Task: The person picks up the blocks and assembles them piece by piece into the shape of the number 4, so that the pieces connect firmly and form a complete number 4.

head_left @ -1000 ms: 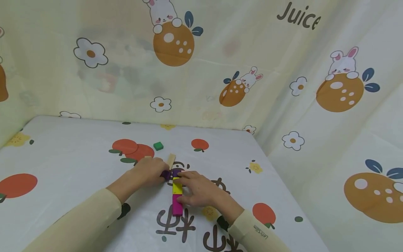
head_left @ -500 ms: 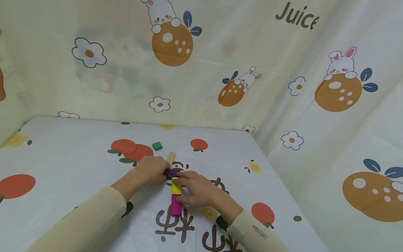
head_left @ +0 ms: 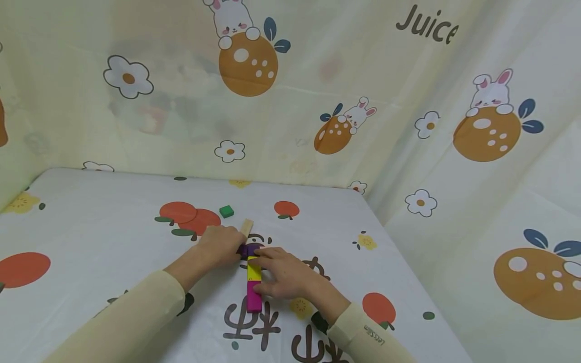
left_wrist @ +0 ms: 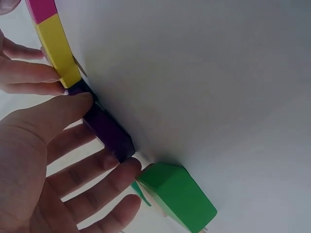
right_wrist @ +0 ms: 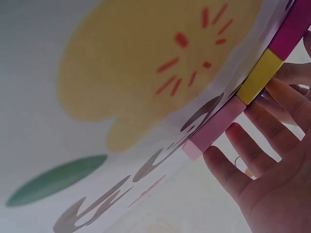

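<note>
My left hand [head_left: 220,245] pinches a dark purple block [left_wrist: 109,133] with its thumb on top. The block's end meets a row made of a yellow block [head_left: 254,269] and a magenta block [head_left: 254,296], with a pink block [right_wrist: 216,128] branching off to the right. Fairly straight fingers of my right hand [head_left: 288,275] touch the pink and yellow blocks, while its thumb rests at the magenta one. In the left wrist view, a green block [left_wrist: 180,194] lies just beyond my left fingertips. My left hand hides part of the purple block in the head view.
Behind my hands, a small green block [head_left: 226,211] lies on the white fruit-print tablecloth [head_left: 104,222]. A pale wooden block [head_left: 246,227] slants away past my left fingers. Printed curtains [head_left: 181,116] close off the back and right.
My left hand has shifted slightly right, bringing the purple block up against the row's far end. My right hand and the yellow and magenta blocks hold their place.
</note>
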The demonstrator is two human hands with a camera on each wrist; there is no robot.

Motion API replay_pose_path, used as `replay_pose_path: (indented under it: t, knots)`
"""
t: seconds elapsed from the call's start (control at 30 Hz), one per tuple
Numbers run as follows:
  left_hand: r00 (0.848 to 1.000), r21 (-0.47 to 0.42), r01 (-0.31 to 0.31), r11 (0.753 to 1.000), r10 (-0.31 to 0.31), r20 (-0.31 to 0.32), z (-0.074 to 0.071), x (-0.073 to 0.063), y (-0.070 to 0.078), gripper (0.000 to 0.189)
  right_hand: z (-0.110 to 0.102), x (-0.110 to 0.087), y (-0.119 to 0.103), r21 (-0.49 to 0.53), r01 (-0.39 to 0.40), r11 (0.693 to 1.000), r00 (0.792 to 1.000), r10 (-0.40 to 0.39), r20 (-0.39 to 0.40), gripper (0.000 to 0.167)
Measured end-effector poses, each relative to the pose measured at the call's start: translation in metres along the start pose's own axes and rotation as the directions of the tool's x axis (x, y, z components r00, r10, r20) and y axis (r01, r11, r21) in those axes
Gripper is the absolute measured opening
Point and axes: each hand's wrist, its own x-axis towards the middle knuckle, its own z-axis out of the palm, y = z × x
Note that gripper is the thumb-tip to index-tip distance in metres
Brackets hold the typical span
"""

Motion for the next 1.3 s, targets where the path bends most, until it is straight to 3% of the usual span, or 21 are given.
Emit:
replay_pose_path:
  t: [0.67, 1.3]
  knots:
    - [0.999, 0.064, 0.013, 0.998, -0.011, -0.035, 0.0032, -0.0012, 0.0039, 0.028, 0.0006, -0.0004, -0.0002, -0.004, 0.016, 1.0, 1.0, -0.016, -0.007, 0.057]
    - [0.999, 0.031, 0.006, 0.999, -0.005, -0.048, 0.0033, -0.0063, 0.0034, 0.027, 0.0007, -0.0007, -0.0013, -0.018, 0.016, 1.0, 1.0, -0.016, -0.009, 0.057]
